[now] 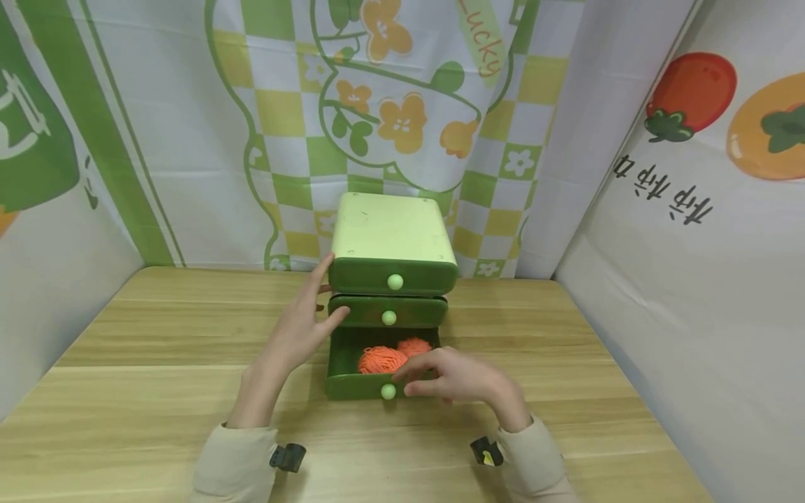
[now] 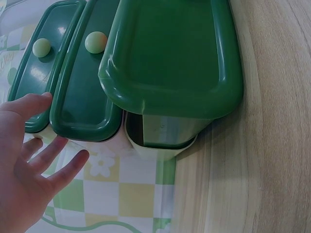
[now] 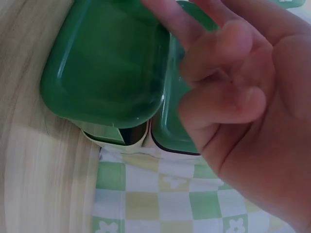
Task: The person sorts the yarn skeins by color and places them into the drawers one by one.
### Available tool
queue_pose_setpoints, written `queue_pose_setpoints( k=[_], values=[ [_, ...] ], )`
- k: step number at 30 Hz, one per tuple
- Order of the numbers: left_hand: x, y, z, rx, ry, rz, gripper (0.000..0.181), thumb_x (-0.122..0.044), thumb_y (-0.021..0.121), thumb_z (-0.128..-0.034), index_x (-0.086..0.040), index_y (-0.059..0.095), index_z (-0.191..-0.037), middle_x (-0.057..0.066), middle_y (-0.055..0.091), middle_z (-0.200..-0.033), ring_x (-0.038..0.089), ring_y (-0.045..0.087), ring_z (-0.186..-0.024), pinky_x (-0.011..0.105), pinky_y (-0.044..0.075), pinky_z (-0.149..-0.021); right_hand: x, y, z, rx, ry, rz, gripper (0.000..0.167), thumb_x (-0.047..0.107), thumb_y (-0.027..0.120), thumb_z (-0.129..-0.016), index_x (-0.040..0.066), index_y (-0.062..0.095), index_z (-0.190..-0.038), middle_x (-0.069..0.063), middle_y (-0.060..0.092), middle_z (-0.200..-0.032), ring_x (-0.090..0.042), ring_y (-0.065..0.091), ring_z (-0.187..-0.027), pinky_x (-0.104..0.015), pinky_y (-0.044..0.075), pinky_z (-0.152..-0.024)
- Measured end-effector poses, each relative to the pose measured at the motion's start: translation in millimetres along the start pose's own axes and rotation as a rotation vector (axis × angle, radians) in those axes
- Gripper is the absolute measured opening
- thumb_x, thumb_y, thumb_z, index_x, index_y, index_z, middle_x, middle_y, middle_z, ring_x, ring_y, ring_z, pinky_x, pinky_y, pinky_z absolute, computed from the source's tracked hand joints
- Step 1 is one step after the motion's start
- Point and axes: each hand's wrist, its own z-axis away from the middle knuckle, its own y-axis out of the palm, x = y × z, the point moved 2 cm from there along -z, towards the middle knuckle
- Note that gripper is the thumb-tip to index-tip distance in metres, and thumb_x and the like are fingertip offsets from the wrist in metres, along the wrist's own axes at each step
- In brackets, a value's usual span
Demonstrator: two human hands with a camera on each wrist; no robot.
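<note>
A small drawer cabinet [image 1: 393,227] with a pale green body and dark green drawer fronts stands on the table. Its bottom drawer [image 1: 349,387] is pulled out, and two balls of orange yarn [image 1: 380,360] lie inside. My left hand [image 1: 298,328] rests at the cabinet's left side, fingers spread, thumb by the middle drawer [image 2: 87,92]. Over the right front of the bottom drawer hovers my right hand [image 1: 462,377], beside its pale round knob [image 1: 388,391]. That hand's index finger is extended and its other fingers are loosely bent, with nothing held in them.
The wooden table [image 1: 170,370] stretches to both sides of the cabinet. A printed, checkered cloth [image 1: 277,112] hangs right behind it, and a white cloth wall with fruit prints [image 1: 692,279] closes the right side. The top drawer [image 1: 358,276] is closed.
</note>
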Motion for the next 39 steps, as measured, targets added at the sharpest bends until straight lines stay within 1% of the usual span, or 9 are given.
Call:
queue_pose_setpoints(
  k=[2, 4, 8, 10, 15, 22, 25, 32, 39],
  values=[
    [0.0, -0.1, 0.1, -0.001, 0.002, -0.001, 0.091, -0.022, 0.064, -0.0976, -0.039, -0.001, -0.159, 0.006, 0.015, -0.167, 0.037, 0.05, -0.133, 0.055, 0.051, -0.1, -1.2, 3.5, -1.0, 0.048, 0.004, -0.009, 0.03, 0.03, 0.062, -0.099, 0.02, 0.068, -0.127, 0.002, 0.069, -0.116, -0.017, 0.049, -0.045, -0.026, 0.05, -0.046],
    [0.0, -0.2, 0.3, -0.003, 0.003, -0.003, 0.091, -0.022, 0.064, -0.0976, -0.039, -0.001, -0.159, 0.006, 0.015, -0.167, 0.038, 0.05, -0.133, 0.055, 0.051, -0.1, -2.2, 6.6, -1.8, 0.076, 0.015, -0.026, 0.031, 0.03, 0.063, -0.099, 0.02, 0.067, -0.128, 0.003, 0.07, -0.114, -0.022, 0.05, -0.045, -0.03, 0.052, -0.047],
    [-0.1, -0.3, 0.6, -0.004, 0.005, -0.008, 0.092, -0.022, 0.065, -0.0974, -0.039, -0.001, -0.159, 0.006, 0.015, -0.167, 0.038, 0.05, -0.133, 0.055, 0.052, -0.099, -3.4, 11.2, -2.0, 0.101, 0.044, -0.059, 0.034, 0.031, 0.064, -0.098, 0.023, 0.066, -0.13, 0.006, 0.07, -0.11, -0.038, 0.057, -0.05, -0.041, 0.056, -0.051],
    [-0.2, -0.5, 0.7, -0.005, 0.003, -0.006, 0.092, -0.022, 0.065, -0.0973, -0.04, 0.0, -0.159, 0.006, 0.015, -0.167, 0.038, 0.05, -0.133, 0.055, 0.052, -0.099, -2.8, 12.4, -1.7, 0.105, 0.058, -0.068, 0.034, 0.031, 0.064, -0.097, 0.025, 0.065, -0.131, 0.005, 0.071, -0.107, -0.04, 0.061, -0.052, -0.041, 0.054, -0.048],
    [-0.1, -0.5, 1.3, -0.008, -0.004, 0.003, 0.092, -0.021, 0.065, -0.0971, -0.04, 0.0, -0.159, 0.007, 0.017, -0.166, 0.039, 0.05, -0.132, 0.056, 0.052, -0.098, 0.4, 15.1, -0.5, 0.143, 0.093, -0.075, 0.039, 0.03, 0.064, -0.098, 0.03, 0.06, -0.137, -0.001, 0.069, -0.117, -0.032, 0.065, -0.053, -0.034, 0.047, -0.041],
    [-0.2, -0.8, 1.9, -0.006, -0.003, -0.001, 0.091, -0.021, 0.064, -0.0976, -0.04, -0.001, -0.159, 0.007, 0.016, -0.166, 0.039, 0.05, -0.133, 0.056, 0.052, -0.098, -0.9, 20.8, -2.7, 0.215, 0.1, -0.041, 0.055, 0.031, 0.064, -0.097, 0.038, 0.046, -0.148, -0.006, 0.058, -0.139, -0.02, 0.058, -0.049, -0.038, 0.053, -0.045],
    [-0.1, -0.8, 1.3, -0.005, 0.002, -0.006, 0.091, -0.022, 0.064, -0.0978, -0.04, -0.001, -0.159, 0.006, 0.015, -0.167, 0.038, 0.05, -0.133, 0.056, 0.052, -0.099, -3.3, 23.4, -4.5, 0.24, 0.104, -0.055, 0.059, 0.029, 0.064, -0.097, 0.038, 0.041, -0.151, -0.01, 0.052, -0.145, -0.021, 0.063, -0.053, -0.038, 0.054, -0.046],
    [0.3, -0.7, -0.5, 0.001, 0.003, -0.012, 0.091, -0.023, 0.064, -0.098, -0.041, -0.001, -0.159, 0.005, 0.013, -0.167, 0.038, 0.049, -0.133, 0.055, 0.052, -0.099, -11.3, 26.1, -7.6, 0.271, 0.09, -0.134, 0.059, 0.026, 0.062, -0.099, 0.035, 0.039, -0.152, -0.007, 0.051, -0.143, -0.028, 0.071, -0.063, -0.043, 0.056, -0.048],
    [0.2, -0.5, 0.2, 0.005, -0.005, -0.003, 0.091, -0.022, 0.064, -0.0979, -0.041, -0.001, -0.159, 0.004, 0.013, -0.167, 0.036, 0.049, -0.134, 0.055, 0.052, -0.099, -15.4, 25.3, -9.4, 0.25, 0.075, -0.136, 0.058, 0.027, 0.063, -0.098, 0.037, 0.041, -0.151, -0.007, 0.052, -0.142, -0.026, 0.072, -0.065, -0.043, 0.058, -0.05]
  ],
)
